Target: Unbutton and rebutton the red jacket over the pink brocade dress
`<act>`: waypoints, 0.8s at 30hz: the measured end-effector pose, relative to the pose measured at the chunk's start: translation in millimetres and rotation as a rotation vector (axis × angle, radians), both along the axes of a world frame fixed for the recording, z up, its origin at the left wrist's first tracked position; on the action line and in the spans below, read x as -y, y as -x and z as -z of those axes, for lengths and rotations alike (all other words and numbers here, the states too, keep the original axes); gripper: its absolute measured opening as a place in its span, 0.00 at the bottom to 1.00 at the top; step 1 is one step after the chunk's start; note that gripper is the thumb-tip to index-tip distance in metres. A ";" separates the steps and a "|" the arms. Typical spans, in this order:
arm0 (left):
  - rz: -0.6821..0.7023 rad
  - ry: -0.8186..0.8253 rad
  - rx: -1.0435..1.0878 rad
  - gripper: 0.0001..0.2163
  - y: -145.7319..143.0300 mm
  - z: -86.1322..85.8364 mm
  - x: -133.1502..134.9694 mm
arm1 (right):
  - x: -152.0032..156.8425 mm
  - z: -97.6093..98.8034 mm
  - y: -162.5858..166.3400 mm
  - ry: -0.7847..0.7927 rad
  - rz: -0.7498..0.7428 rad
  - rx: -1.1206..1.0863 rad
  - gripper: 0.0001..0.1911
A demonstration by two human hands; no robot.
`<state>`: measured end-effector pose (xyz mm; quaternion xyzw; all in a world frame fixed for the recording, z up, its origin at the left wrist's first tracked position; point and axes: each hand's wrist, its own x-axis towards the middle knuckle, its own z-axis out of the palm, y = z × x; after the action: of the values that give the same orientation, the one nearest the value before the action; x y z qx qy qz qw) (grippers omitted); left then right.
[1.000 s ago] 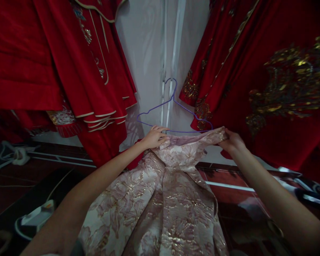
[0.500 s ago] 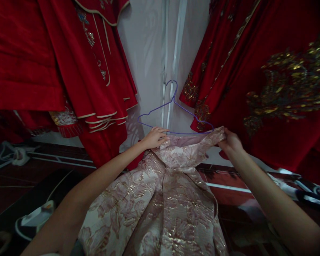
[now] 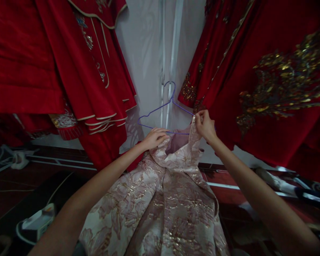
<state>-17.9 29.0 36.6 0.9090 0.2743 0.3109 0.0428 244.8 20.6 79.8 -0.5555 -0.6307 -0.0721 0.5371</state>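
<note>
A pale pink and gold floral brocade dress (image 3: 186,199) spreads toward me with its neckline at the top. My left hand (image 3: 155,138) is closed on the left edge of that neckline, its fingers against the lower bar of a purple clothes hanger (image 3: 156,110). My right hand (image 3: 206,126) pinches the dress's right shoulder, lifted up in front of the hanger's right arm. This hides the hanger's right end. The hanger's hook points up, in front of a pale wall; whether it hangs on anything I cannot tell.
Red embroidered garments hang at left (image 3: 50,71) and right (image 3: 272,142), the right one with gold sequins. White metal rails (image 3: 61,161) run low near the floor. A white power strip (image 3: 40,218) with a cable lies at lower left on a dark surface.
My right hand has moved left and up, carrying the dress's right shoulder in front of the hanger's arm. My left hand stays in nearly the same place.
</note>
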 end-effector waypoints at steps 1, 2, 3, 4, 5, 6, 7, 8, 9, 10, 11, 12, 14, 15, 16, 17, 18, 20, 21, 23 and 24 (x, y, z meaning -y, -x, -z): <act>-0.016 -0.010 0.008 0.15 8.1 -4.6 -1.3 | -1.3 1.3 -1.9 0.009 -0.015 -0.003 0.11; -0.055 -0.027 0.023 0.15 18.0 -8.9 -3.5 | -2.4 2.2 -4.6 0.013 -0.030 -0.007 0.11; -0.127 -0.058 0.048 0.15 29.2 -12.6 -6.8 | -3.2 2.5 -7.8 0.012 -0.044 -0.013 0.12; -0.234 -0.097 0.082 0.15 41.5 -15.0 -10.7 | -3.6 2.3 -11.0 0.014 -0.060 -0.017 0.12; -0.359 -0.130 0.116 0.16 54.0 -16.0 -14.9 | -3.6 1.4 -13.9 0.018 -0.076 -0.022 0.13; -0.484 -0.156 0.152 0.16 66.3 -15.4 -19.1 | -3.3 0.1 -16.3 0.022 -0.090 -0.029 0.13; -0.579 -0.167 0.168 0.17 77.6 -13.2 -22.9 | -2.8 -1.4 -18.1 0.023 -0.100 -0.036 0.14; -0.643 -0.165 0.171 0.17 87.5 -9.9 -26.1 | -2.2 -3.0 -19.3 0.022 -0.110 -0.041 0.14; -0.683 -0.158 0.171 0.17 95.8 -5.8 -28.7 | -1.6 -4.6 -20.1 0.017 -0.115 -0.045 0.15; -0.703 -0.152 0.174 0.17 102.3 -1.3 -30.6 | -1.0 -5.9 -20.6 0.007 -0.115 -0.048 0.15; -0.712 -0.151 0.187 0.18 107.2 3.2 -32.1 | -0.7 -7.1 -21.0 -0.007 -0.112 -0.048 0.15; -0.715 -0.154 0.209 0.18 110.8 7.4 -33.3 | -0.5 -8.0 -21.5 -0.020 -0.112 -0.045 0.15; -0.707 -0.156 0.256 0.18 115.8 14.5 -35.7 | -0.8 -9.2 -22.8 -0.042 -0.113 -0.034 0.14; -0.699 -0.148 0.272 0.18 117.9 17.5 -37.2 | -1.2 -9.6 -23.5 -0.049 -0.115 -0.028 0.14; -0.687 -0.130 0.281 0.19 119.9 20.2 -38.9 | -1.7 -9.8 -24.3 -0.051 -0.118 -0.022 0.14; -0.674 -0.105 0.288 0.19 121.8 22.8 -40.8 | -2.3 -9.8 -24.9 -0.050 -0.118 -0.017 0.15; -0.661 -0.073 0.297 0.19 123.5 25.3 -42.7 | -2.8 -9.8 -25.3 -0.049 -0.115 -0.014 0.15; -0.639 0.025 0.331 0.19 125.9 30.5 -46.3 | -3.7 -9.3 -25.4 -0.047 -0.110 -0.012 0.15; -0.632 0.088 0.358 0.19 126.3 33.0 -47.8 | -3.9 -8.9 -25.0 -0.048 -0.111 -0.014 0.15; -0.620 0.199 0.427 0.19 125.6 37.3 -50.2 | -4.1 -8.2 -24.1 -0.055 -0.118 -0.023 0.15; -0.612 0.228 0.464 0.19 124.8 38.7 -51.0 | -4.2 -8.0 -23.7 -0.058 -0.122 -0.028 0.15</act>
<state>-142.7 80.1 -2.1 0.6803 0.5482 0.4739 0.1098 268.4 24.8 87.7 -0.5014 -0.6535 -0.0497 0.5649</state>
